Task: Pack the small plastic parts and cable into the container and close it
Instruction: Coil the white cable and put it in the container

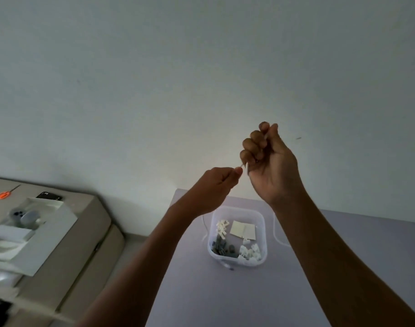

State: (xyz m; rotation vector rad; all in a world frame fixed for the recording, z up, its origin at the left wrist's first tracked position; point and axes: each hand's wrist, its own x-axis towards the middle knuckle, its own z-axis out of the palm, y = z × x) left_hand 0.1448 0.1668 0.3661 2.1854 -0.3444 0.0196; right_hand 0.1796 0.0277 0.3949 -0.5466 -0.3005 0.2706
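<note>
Your cable shows only as a short pale stretch between your hands, running from 8 toward 2 o'clock. Your left hand pinches one end; your right hand is curled round the rest. The open container, parts inside, sits at 6 o'clock on the lilac table, wall behind.

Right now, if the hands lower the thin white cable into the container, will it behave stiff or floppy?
Probably floppy: the thin white cable lies in loose curves on the table beside the clear plastic container. It looks very light, since the left hand and right hand hold a short stretch with a fingertip pinch. It may spring out of the container unless coiled.
</note>
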